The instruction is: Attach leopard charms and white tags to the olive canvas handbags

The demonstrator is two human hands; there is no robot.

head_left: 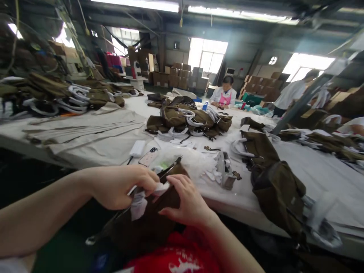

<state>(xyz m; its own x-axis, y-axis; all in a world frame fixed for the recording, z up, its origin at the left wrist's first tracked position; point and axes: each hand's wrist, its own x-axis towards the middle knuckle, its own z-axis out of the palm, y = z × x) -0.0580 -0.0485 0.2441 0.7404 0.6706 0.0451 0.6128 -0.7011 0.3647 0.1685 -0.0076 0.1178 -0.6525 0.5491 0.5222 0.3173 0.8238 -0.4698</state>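
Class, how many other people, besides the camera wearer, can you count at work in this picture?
2: a person in a pink apron seated at the table's far end, and a person in a white top standing at the right. Others may be hidden behind the piles.
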